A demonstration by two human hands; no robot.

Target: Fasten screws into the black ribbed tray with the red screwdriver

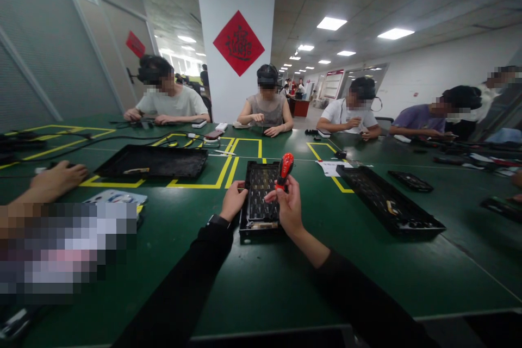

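A black rectangular plastic casing (259,225) lies lengthwise in front of me on the table. Rows of small parts fill its inside, too small to name, and a pale strip (261,225) sits at its near end. My left hand (234,201) grips the casing's left rim, thumb on top. Held upright above the right side is a screwdriver with a red and black handle (286,169), my right hand (290,206) closed around its lower part. The screwdriver's tip is hidden behind my fingers.
Shallow black trays lie on the green table (261,293), one at left (163,166) and one at right (383,206). A small black panel (410,180) and white paper (332,167) are nearby. A co-worker's hand (61,176) rests at left; several people sit opposite.
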